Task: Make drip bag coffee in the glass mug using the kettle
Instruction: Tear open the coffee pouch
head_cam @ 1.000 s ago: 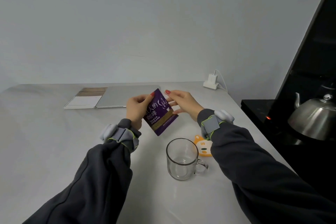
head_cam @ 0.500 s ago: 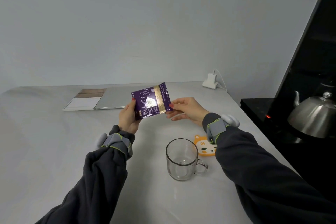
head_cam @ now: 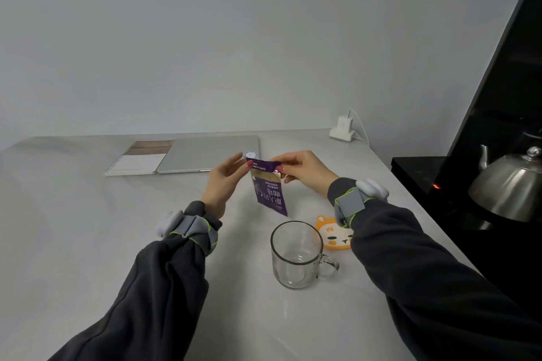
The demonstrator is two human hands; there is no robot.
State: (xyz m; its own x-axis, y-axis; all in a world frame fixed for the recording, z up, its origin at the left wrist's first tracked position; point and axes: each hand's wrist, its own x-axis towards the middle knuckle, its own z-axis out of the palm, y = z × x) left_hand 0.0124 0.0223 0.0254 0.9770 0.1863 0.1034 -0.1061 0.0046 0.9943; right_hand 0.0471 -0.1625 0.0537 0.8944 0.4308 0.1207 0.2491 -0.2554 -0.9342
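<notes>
Purple foil drip-coffee sachet [head_cam: 269, 193] hung above grey table [head_cam: 88, 243], behind empty clear glass mug [head_cam: 296, 255] near right edge. Step judged: sachet top being torn. Top corners pinched: left hand [head_cam: 224, 182] thumb and fingertip, other fingers extended; right hand [head_cam: 305, 171] fingers curled. Next: opposed pull needed. Steel kettle [head_cam: 510, 187] beyond right edge, untouched.

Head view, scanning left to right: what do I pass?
Notebook → laptop → coffee packet → coaster → kettle. The glass mug overlaps the packet and the coaster, so it is left out.
</notes>
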